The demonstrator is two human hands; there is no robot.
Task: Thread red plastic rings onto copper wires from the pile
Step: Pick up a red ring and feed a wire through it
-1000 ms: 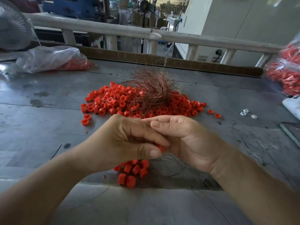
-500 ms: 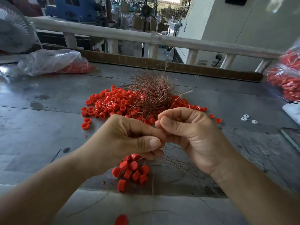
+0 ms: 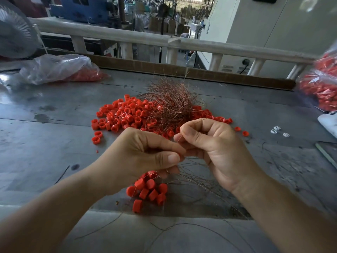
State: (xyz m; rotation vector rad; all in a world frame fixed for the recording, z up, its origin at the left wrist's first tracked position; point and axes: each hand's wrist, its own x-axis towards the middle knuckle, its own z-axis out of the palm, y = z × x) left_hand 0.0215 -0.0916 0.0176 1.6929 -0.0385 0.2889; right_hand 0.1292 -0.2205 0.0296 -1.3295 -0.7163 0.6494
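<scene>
Head view: crinkly clear bag [image 3: 54, 70] is holding red rings [image 3: 85, 76].
Pile [image 3: 118, 116]: round rings are lying mid-table under tangled copper wires [image 3: 171, 105].
Hands: left hand [image 3: 142, 157] and right hand [image 3: 217, 148] are pinching thin wires, fingertips touching.

- Grey scuffed metal table [image 3: 54, 143]: beneath the left hand [image 3: 140, 156] and right hand [image 3: 217, 148].
- Clear crumpled plastic bag [image 3: 54, 68], red pieces inside: far beyond and left of the left hand.
- White round fan grille [image 3: 14, 37]: behind that bag.
- 3 small white plastic pieces [image 3: 279, 131]: near, right of the right hand.
- Pale tubular railing [image 3: 182, 42]: well beyond both hands.
</scene>
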